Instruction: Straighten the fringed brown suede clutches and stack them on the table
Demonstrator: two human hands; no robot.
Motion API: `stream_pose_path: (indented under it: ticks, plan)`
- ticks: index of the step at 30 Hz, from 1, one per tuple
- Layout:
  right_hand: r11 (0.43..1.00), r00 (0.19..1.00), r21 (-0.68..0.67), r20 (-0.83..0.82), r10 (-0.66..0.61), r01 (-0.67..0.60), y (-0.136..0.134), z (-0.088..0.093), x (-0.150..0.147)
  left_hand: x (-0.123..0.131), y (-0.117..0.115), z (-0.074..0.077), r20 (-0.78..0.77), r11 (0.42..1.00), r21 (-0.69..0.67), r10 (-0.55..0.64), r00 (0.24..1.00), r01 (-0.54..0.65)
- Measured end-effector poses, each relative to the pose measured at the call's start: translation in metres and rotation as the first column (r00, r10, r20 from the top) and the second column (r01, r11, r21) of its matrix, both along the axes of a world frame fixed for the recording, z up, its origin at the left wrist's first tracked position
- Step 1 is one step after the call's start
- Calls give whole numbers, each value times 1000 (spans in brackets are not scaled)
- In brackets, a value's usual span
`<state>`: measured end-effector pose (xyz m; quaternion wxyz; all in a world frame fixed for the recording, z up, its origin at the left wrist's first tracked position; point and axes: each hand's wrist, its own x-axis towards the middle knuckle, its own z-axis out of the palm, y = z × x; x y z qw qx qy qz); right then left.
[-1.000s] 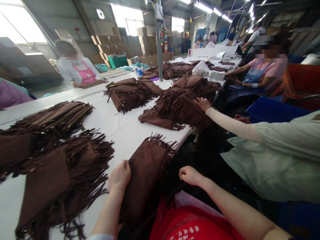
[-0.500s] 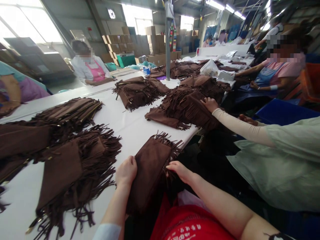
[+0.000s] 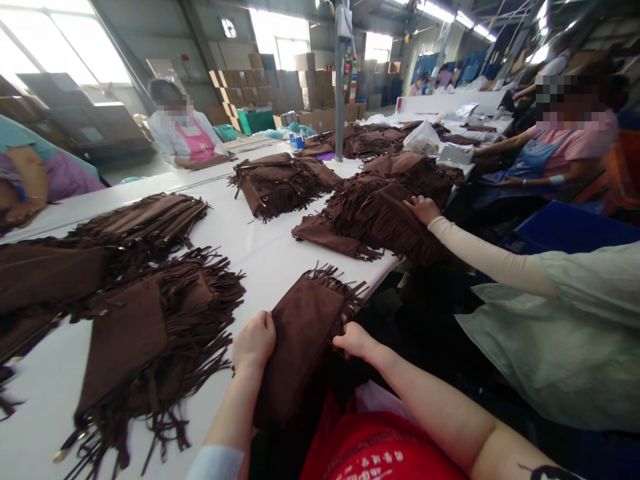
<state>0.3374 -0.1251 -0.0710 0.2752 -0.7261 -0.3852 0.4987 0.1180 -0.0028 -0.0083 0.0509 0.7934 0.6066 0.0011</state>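
Observation:
A brown fringed bag [image 3: 305, 320] lies tilted at the table's near edge, its lower end hanging over my lap. My left hand [image 3: 254, 339] is closed on the bag's left edge, thumb on top. At the opposite edge, my right hand [image 3: 356, 340] is closed in a pinch by the fringe strands; the exact strand between its fingertips is too small to make out. Fringe spreads from the bag's far right side. To the left lies a pile of similar fringed bags [image 3: 125, 347], some showing zippers and metal fittings.
More brown bags [image 3: 285, 183] are heaped along the white table [image 3: 250, 250]. A co-worker's hand [image 3: 424, 209] rests on a bag pile [image 3: 385, 213] at my right. A metal post [image 3: 339, 100] rises from the table. Other people sit around it, and cardboard boxes [image 3: 240, 87] stand behind.
The fingers of my right hand have curled in more at the bag's fringed edge. My left hand keeps its hold, and the bag stays nearly in place. The view has shifted slightly.

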Motion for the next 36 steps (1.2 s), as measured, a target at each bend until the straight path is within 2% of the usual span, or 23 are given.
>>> stream_pose_path:
  ticks: [2, 6, 8, 11, 13, 15, 16, 17, 19, 21, 23, 30, 33, 36]
  plan:
    - [999, 993, -13, 104, 54, -53, -1, -3, 1, 0, 0, 0, 3, 1000, 4, -3, 1000, 3]
    - [981, 931, -155, 326, 165, -119, -9, -8, 15, 1, -1, 3, -1, 1000, -9, 4, 1000, -4]
    - [980, 912, -178, 382, 149, -85, -14, -9, 29, 1, -2, 5, -1, 1000, -18, 9, 1000, -9]
    - [995, 911, -93, 406, 69, -34, -18, -6, 47, 1, -3, 6, -5, 1000, -15, 6, 1000, -6]
    - [999, 949, 37, 314, 12, -25, -19, 0, 50, 0, -4, 4, -16, 1000, 4, -24, 1000, 24]
    - [979, 1000, 206, -20, 4, 0, -21, 6, 43, 0, -4, 2, -18, 995, 28, -99, 995, 100]
    - [964, 972, 265, -235, 28, 37, -23, 8, 36, 0, -5, 1, -15, 989, 35, -146, 989, 147]
    - [955, 903, 287, -427, 51, 82, -25, 10, 29, 0, -5, 0, -12, 981, 37, -188, 982, 189]
    - [964, 773, 219, -633, 26, 147, -32, 13, 14, 1, -6, 0, -10, 971, 29, -237, 972, 237]
    - [972, 734, 117, -675, -72, 204, -37, 17, 4, 1, -6, 0, -17, 971, 19, -236, 972, 236]
    - [968, 728, 88, -676, -115, 234, -40, 21, 0, 2, -6, 1, -21, 975, 21, -219, 975, 220]
    - [976, 828, 184, -561, 8, 116, -36, 39, -1, 3, -5, 1, -19, 980, 22, -196, 980, 196]
    - [969, 859, 224, -512, 22, 109, -34, 39, -3, 5, -6, 4, -10, 984, 10, -180, 984, 180]
    - [978, 896, 200, -442, 36, 59, -33, 31, -4, 6, -8, 8, -13, 986, 2, -166, 986, 166]
